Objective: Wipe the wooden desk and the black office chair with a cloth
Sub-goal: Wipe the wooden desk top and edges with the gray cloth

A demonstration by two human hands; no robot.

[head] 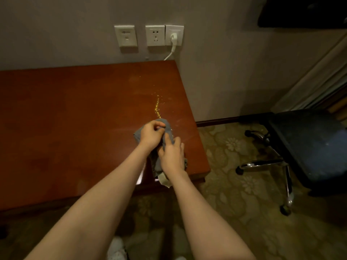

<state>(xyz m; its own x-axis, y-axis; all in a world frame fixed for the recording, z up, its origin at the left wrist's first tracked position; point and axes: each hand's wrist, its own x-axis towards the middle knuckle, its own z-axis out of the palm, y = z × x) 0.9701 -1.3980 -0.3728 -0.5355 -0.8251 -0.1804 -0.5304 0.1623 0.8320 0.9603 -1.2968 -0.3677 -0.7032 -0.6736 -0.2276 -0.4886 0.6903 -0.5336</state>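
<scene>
Both forearms [105, 194] reach up from the lower edge to the right front corner of the wooden desk [75, 119]. Left hand [151, 135] pinches the grey cloth [167, 126] with curled fingers. Right hand [171, 154], touching it, clasps the same cloth, fingers together. Yellow crumb trail [157, 107] lies just beyond the cloth. Black office chair [309, 143] stands well apart, right.

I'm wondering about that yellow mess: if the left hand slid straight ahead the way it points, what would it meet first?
Probably the yellow crumbs on the desk, just beyond the cloth the left hand grips; depth is hard to judge.
</scene>
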